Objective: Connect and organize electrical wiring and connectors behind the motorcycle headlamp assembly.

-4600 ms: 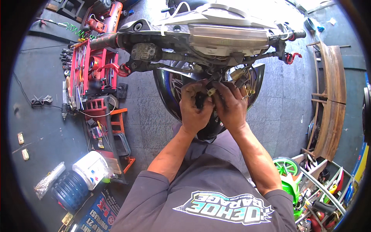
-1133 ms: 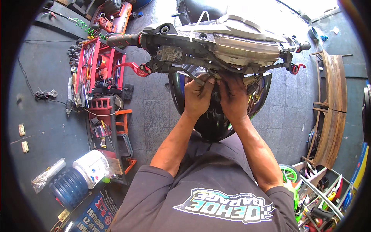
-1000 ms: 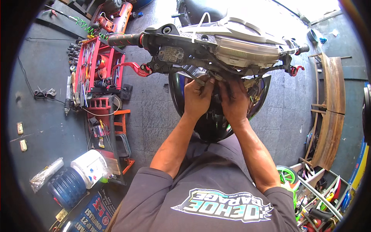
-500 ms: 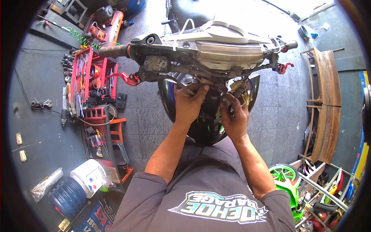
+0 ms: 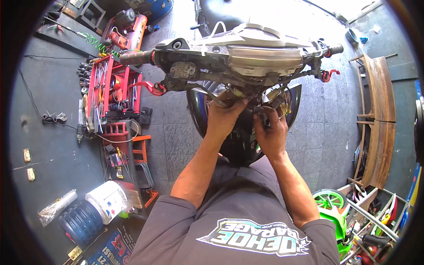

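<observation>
In front of me are the handlebars of a motorbike, with an uncovered instrument cluster (image 5: 265,57) in the middle. Both of my hands reach under it, among a bundle of wires and connectors (image 5: 274,95). My left hand (image 5: 224,115) is closed, thumb and fingers pressed together near a dark cable below the cluster; what they grip is too small to make out. My right hand (image 5: 270,132) is beside it, fingers curled at a small dark piece next to the wire connectors. Below the hands is the bike's black front fender (image 5: 238,148).
Red brake levers (image 5: 152,87) stick out from the handlebars. To the left stand a red tool trolley (image 5: 115,88), a red compressor (image 5: 132,33) and a blue water jug (image 5: 80,223). At right are a wooden bench (image 5: 377,128) and a rack of parts with a green wheel (image 5: 330,199).
The whole view has shifted slightly, so the bike sits a little further right and lower. Both hands stay at the wiring, with the right fingers slightly more curled.
</observation>
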`<state>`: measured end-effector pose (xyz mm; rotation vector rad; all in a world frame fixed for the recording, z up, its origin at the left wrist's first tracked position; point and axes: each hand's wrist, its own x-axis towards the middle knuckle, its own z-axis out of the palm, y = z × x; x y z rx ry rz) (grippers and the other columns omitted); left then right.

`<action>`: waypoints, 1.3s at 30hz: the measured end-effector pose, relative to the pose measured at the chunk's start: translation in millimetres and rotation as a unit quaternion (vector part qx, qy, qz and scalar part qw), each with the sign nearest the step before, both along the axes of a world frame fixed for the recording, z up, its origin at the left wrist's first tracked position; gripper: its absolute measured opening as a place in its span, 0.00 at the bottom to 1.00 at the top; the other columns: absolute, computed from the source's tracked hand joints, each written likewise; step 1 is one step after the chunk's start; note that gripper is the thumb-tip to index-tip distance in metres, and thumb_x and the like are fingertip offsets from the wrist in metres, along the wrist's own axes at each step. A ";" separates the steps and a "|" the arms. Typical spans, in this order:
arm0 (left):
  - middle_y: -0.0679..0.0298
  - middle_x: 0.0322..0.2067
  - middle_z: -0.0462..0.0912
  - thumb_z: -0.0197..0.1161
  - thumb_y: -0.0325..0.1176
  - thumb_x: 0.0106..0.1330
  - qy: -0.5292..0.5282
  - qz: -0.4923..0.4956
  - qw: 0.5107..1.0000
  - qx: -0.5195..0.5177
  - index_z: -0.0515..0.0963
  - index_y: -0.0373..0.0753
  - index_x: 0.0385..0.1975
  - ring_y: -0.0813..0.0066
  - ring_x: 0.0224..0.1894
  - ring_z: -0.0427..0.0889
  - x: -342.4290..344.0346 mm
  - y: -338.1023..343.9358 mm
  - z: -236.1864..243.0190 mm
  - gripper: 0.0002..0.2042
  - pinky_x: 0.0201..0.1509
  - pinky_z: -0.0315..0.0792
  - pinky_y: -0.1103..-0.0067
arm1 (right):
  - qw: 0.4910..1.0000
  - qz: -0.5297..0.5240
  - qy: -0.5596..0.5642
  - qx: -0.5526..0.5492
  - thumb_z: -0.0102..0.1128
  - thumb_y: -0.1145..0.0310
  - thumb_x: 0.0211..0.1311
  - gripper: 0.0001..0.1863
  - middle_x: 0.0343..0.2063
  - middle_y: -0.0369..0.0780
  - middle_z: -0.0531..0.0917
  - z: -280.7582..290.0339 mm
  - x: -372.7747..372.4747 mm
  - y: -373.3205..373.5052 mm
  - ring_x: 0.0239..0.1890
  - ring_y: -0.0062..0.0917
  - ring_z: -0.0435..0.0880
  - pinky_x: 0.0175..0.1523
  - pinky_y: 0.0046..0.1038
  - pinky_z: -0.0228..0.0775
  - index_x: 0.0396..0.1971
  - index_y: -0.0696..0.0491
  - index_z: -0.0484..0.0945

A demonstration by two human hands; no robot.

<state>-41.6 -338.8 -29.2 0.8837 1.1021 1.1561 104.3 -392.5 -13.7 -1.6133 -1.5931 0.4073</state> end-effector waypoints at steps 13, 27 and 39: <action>0.66 0.32 0.85 0.62 0.29 0.68 -0.123 0.014 0.992 0.002 0.83 0.32 0.38 0.85 0.33 0.79 -2.3 -5.4 -12.1 0.07 0.37 0.71 0.85 | 0.991 0.060 0.103 -0.062 0.64 0.76 0.55 0.20 0.43 0.48 0.85 9.5 -23.3 30.0 0.47 0.41 0.85 0.50 0.36 0.76 0.50 0.55 0.78; 0.69 0.22 0.78 0.64 0.28 0.67 -0.165 0.127 0.978 0.010 0.77 0.38 0.24 0.85 0.21 0.72 7.7 -1.3 2.0 0.08 0.25 0.64 0.86 | 0.988 0.047 0.142 -0.040 0.68 0.70 0.58 0.17 0.39 0.45 0.86 -2.2 -30.5 37.3 0.42 0.36 0.88 0.47 0.33 0.78 0.47 0.55 0.80; 0.67 0.23 0.81 0.60 0.23 0.66 -0.156 0.171 0.973 -0.012 0.79 0.35 0.24 0.82 0.26 0.77 14.3 -8.2 -12.9 0.07 0.33 0.70 0.84 | 0.988 0.071 0.117 -0.074 0.67 0.67 0.57 0.14 0.35 0.49 0.84 -0.5 -19.7 37.5 0.39 0.49 0.84 0.43 0.44 0.75 0.41 0.55 0.79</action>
